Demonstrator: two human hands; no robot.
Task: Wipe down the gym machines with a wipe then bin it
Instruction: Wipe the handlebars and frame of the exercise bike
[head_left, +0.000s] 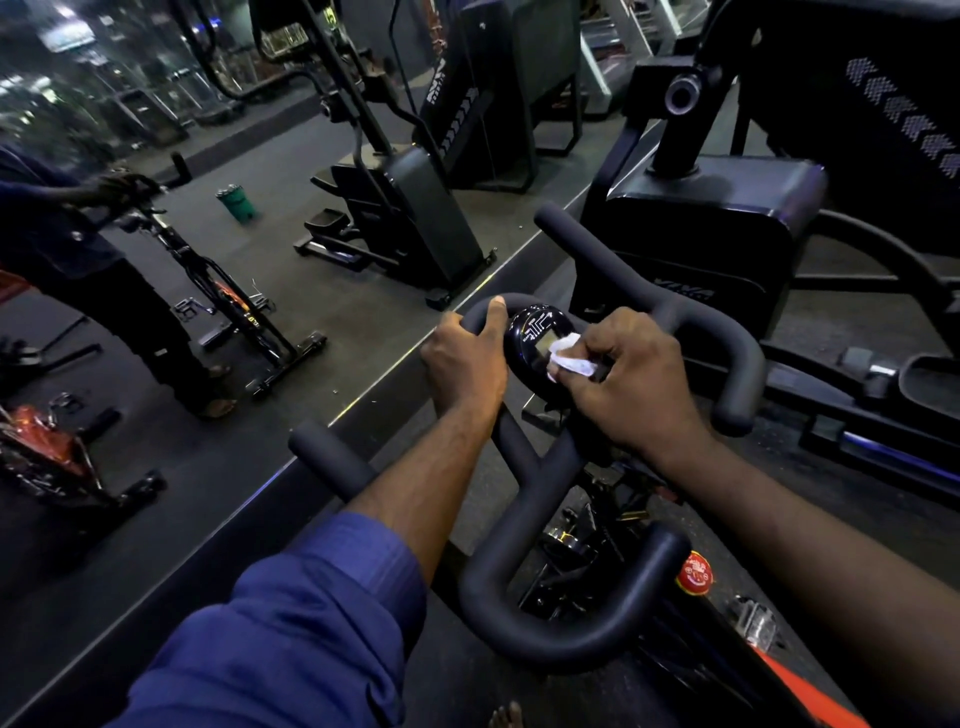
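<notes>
Crumpled white wipe pressed on the console, at the right edge of its small grey screen. Pinched there by the right hand, with fingers curled round the wad and knuckles up. Round, glossy black console, set in the middle of the handlebar. Just left of the console, left hand wrapped round the front loop of the bar, with the thumb lying over the top. Hands apart, one on each side of the console.

Blue sleeve pushed up the left forearm, below and left of the console. Bare right forearm running off below and right of it. Matte black bar horns reaching out past the console to the upper right and curling back below it.

Below and right of the console, a red knob on the bike, with an orange stretch of frame lower still. Bare toes at the bottom edge, roughly straight below the console.

Beyond the console to the upper right, a big black machine with VIVA lettering on its housing. Up and left of the console, a black stepper on dark floor, and farther left a green bin. Far left of the console, a person in dark blue gripping the bar of another bike.
</notes>
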